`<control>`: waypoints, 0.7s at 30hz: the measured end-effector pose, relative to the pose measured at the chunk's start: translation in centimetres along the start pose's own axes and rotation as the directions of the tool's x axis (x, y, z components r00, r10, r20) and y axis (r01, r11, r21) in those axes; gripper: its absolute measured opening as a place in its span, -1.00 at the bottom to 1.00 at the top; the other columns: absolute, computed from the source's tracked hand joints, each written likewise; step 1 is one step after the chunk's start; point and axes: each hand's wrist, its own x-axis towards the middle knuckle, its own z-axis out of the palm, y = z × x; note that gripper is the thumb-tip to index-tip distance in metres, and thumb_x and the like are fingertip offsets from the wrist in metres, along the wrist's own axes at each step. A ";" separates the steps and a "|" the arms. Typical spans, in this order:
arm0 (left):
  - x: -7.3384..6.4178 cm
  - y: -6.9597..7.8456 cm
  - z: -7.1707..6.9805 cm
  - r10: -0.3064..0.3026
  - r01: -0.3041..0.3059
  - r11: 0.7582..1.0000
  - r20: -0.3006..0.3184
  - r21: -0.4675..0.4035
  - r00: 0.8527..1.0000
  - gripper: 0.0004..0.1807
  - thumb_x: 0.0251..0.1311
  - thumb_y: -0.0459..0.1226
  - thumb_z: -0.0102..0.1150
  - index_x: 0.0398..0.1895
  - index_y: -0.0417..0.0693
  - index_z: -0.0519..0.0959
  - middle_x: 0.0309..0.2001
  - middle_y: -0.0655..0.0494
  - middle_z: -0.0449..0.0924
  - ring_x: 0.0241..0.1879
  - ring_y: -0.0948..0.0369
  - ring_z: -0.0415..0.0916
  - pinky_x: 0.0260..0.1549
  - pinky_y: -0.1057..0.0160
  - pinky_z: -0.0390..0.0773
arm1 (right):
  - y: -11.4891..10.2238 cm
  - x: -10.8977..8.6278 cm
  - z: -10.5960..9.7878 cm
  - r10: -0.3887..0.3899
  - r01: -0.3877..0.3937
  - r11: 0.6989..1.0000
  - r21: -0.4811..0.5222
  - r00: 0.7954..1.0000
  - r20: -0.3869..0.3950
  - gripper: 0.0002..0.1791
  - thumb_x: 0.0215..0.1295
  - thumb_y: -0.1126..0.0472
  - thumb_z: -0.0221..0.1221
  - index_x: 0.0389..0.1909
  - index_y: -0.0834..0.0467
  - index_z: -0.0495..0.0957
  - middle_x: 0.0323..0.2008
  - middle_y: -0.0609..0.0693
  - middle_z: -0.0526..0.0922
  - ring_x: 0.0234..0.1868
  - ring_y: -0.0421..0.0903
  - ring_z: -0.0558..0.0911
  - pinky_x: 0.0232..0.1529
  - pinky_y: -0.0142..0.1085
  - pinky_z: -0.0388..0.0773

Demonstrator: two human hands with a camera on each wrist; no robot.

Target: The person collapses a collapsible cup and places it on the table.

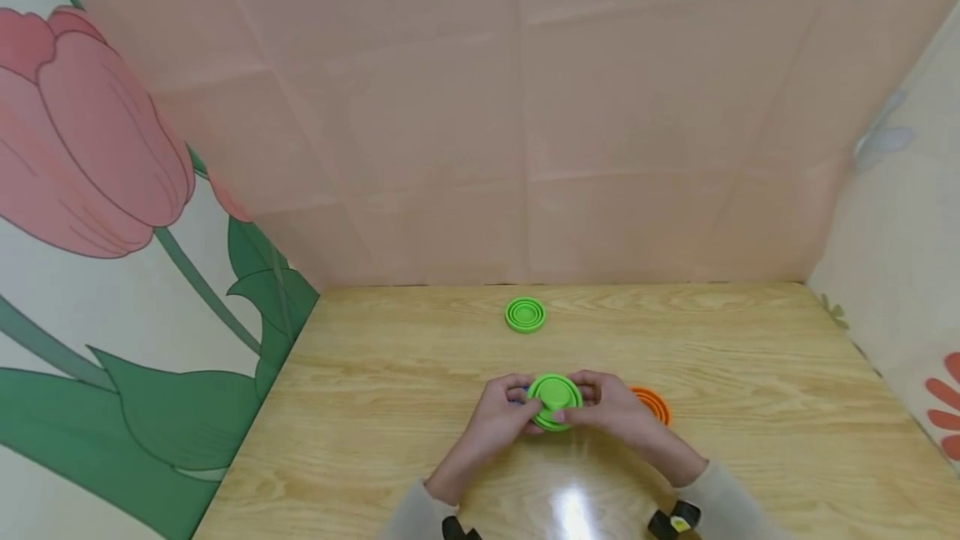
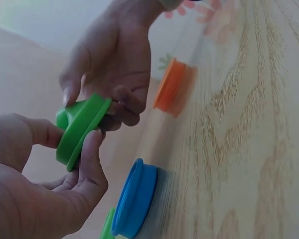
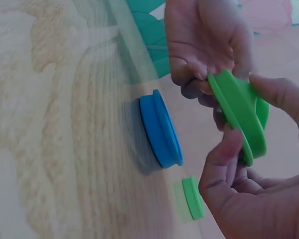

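Note:
A green collapsible cup (image 1: 557, 395) is held above the table between my two hands, its middle partly pushed out on one side. My left hand (image 1: 501, 417) pinches its rim between thumb and fingers. From the other side, my right hand (image 1: 617, 412) grips the same rim, thumb on the cup's face. In the left wrist view the cup (image 2: 83, 130) is tilted on edge, well off the wood. A flat blue collapsible cup (image 3: 159, 130) lies on the table beyond the hands, mostly hidden by the left fingers in the head view.
An orange collapsed cup (image 1: 651, 405) lies on the wooden table (image 1: 375, 407), just right of the right hand. Another green collapsed cup (image 1: 525, 315) sits farther back near the pink backdrop (image 1: 525, 148). Walls printed with flowers (image 1: 112, 132) flank the table.

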 end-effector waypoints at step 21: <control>-0.3 0.0 0.3 -0.043 0.045 0.998 0.048 -0.048 0.998 -0.62 0.31 -0.49 0.20 0.19 -0.36 0.59 -0.22 -0.05 0.70 -0.30 0.19 0.73 -0.17 0.14 0.87 | -0.4 0.0 0.0 0.037 -0.039 0.999 -0.039 0.998 -0.053 -0.36 0.17 0.29 0.46 0.25 0.38 0.47 -0.10 0.09 0.73 -0.22 -0.17 0.63 -0.39 -0.41 0.61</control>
